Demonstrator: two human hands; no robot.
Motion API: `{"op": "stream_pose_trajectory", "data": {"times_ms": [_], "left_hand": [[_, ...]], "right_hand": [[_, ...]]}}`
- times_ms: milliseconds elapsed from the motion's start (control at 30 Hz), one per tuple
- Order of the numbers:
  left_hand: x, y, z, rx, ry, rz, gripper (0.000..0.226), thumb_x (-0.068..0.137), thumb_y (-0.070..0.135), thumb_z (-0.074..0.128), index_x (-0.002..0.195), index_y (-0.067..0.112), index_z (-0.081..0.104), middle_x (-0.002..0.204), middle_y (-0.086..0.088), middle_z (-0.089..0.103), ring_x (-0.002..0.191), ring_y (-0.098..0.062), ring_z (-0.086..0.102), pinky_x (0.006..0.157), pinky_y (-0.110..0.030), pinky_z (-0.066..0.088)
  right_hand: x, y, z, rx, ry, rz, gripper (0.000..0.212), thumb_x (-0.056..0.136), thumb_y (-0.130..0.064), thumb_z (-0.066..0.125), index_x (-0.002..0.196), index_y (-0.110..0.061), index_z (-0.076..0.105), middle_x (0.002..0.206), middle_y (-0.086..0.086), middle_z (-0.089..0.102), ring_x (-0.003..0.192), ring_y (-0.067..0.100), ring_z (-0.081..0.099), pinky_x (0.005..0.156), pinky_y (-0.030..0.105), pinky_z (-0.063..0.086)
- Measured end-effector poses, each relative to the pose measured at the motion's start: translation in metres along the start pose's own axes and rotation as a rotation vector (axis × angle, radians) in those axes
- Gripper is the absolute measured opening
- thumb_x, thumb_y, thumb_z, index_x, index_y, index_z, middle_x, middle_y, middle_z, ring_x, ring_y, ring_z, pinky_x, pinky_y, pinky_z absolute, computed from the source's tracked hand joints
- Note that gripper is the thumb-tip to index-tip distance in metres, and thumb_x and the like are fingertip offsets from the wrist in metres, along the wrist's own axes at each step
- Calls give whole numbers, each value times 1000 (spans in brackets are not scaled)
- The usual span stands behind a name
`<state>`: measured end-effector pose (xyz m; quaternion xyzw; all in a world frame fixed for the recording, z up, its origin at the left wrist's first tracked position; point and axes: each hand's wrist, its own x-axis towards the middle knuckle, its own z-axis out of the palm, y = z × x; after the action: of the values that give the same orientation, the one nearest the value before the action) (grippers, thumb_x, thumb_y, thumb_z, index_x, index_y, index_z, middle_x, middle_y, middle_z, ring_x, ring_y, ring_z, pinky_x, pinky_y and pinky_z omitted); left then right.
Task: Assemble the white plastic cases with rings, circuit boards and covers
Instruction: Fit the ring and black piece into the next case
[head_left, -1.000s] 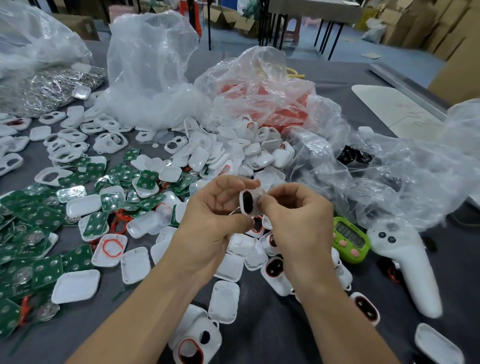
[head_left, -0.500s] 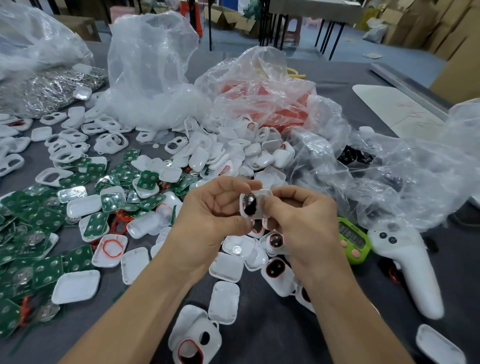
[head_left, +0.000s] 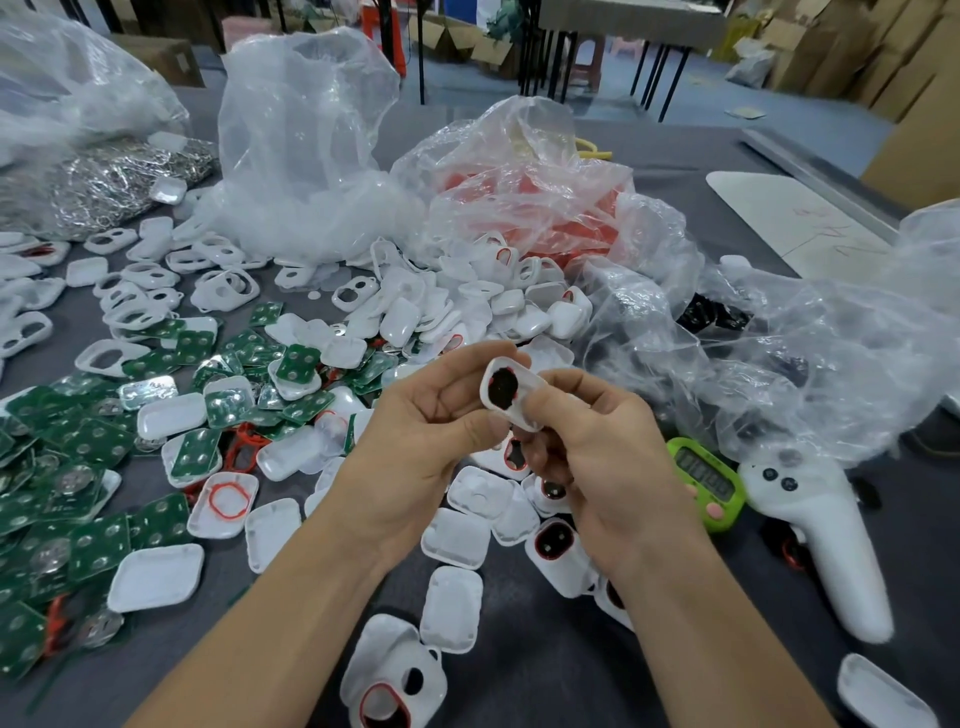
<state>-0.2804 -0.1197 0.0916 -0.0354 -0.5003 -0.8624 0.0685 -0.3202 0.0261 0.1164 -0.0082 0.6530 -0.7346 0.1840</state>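
Glossy white plastic case (head_left: 511, 392); green circuit boards (head_left: 98, 545); crinkled clear plastic bags (head_left: 306, 150); matt grey tabletop (head_left: 561, 670).

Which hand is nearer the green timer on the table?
Right. The right hand is just left of the green timer; the left hand sits farther left, beyond the white case both hands hold.

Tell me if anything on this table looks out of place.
Two things are not case parts: a white handheld controller and a green digital timer lie on the table at the right, near the right hand. The white cases and green circuit boards lie strewn loose, which seems plain work stock.
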Motion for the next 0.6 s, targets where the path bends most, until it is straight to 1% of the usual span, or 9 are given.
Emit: {"op": "stream_pose_trajectory", "data": {"times_ms": [100, 167, 233, 333, 400, 467, 533, 567, 600], "left_hand": [[1, 1, 1, -16, -1, -22, 43, 76, 6, 76, 114, 24, 78, 119, -5, 75, 105, -19, 71, 96, -32, 57], [1, 2, 0, -58, -9, -39, 43, 80, 0, 70, 115, 24, 78, 123, -5, 74, 109, -19, 71, 100, -33, 55], [1, 4, -1, -131, -17, -53, 43, 80, 0, 69, 115, 23, 78, 124, -5, 73, 114, -20, 69, 101, -35, 55], [4, 9, -7, -249, 16, -94, 44, 82, -3, 63, 119, 17, 77, 124, -6, 73, 118, -22, 68, 98, -36, 56], [6, 13, -13, -319, 54, -112, 52, 81, -3, 62, 130, 13, 68, 126, -9, 72, 116, -24, 69, 96, -37, 57], [9, 18, -20, -365, 110, -103, 57, 79, 0, 65, 135, 14, 60, 127, -10, 71, 114, -25, 70, 95, -39, 58], [10, 21, -27, -380, 150, -96, 51, 80, 3, 65, 129, 17, 61, 128, -9, 71, 116, -25, 68, 93, -39, 59], [11, 22, -30, -387, 151, -96, 48, 80, 4, 65, 125, 18, 61, 128, -8, 71, 120, -26, 66, 92, -39, 59], [12, 22, -33, -396, 147, -98, 46, 80, 4, 66, 123, 18, 62, 129, -9, 70, 126, -28, 63, 92, -39, 59]], "right_hand": [[-1, -4, 1, -24, 5, -30, 15, 79, -23, 82, 79, -16, 68, 57, 9, 59, 57, 26, 50, 41, 23, 33], [-2, -7, 2, -19, -21, -21, 11, 77, -26, 75, 78, -17, 69, 62, 11, 64, 56, 26, 52, 43, 25, 32], [-1, -11, 0, 28, -25, 1, 12, 79, -24, 68, 80, -12, 69, 68, 12, 68, 51, 22, 55, 42, 24, 35], [8, -20, -12, 29, 119, -27, 13, 91, -12, 64, 79, -8, 69, 70, 11, 72, 52, 20, 58, 43, 23, 42], [22, -26, -22, -271, 236, -134, 19, 91, -11, 64, 75, -16, 72, 71, 3, 75, 54, 16, 62, 49, 25, 45], [40, -33, -29, -717, 288, -263, 19, 90, -14, 66, 76, -24, 76, 70, -10, 74, 56, 5, 65, 51, 16, 46], [58, -42, -29, -1044, 196, -277, 19, 91, -16, 69, 83, -31, 77, 79, -17, 74, 63, -4, 64, 50, 4, 40], [67, -44, -27, -1161, 129, -240, 18, 92, -17, 70, 90, -33, 78, 90, -16, 75, 66, -4, 63, 55, 3, 41], [74, -44, -25, -1253, 70, -205, 15, 92, -19, 72, 99, -30, 79, 100, -11, 75, 74, -2, 63, 65, 7, 46]]}}
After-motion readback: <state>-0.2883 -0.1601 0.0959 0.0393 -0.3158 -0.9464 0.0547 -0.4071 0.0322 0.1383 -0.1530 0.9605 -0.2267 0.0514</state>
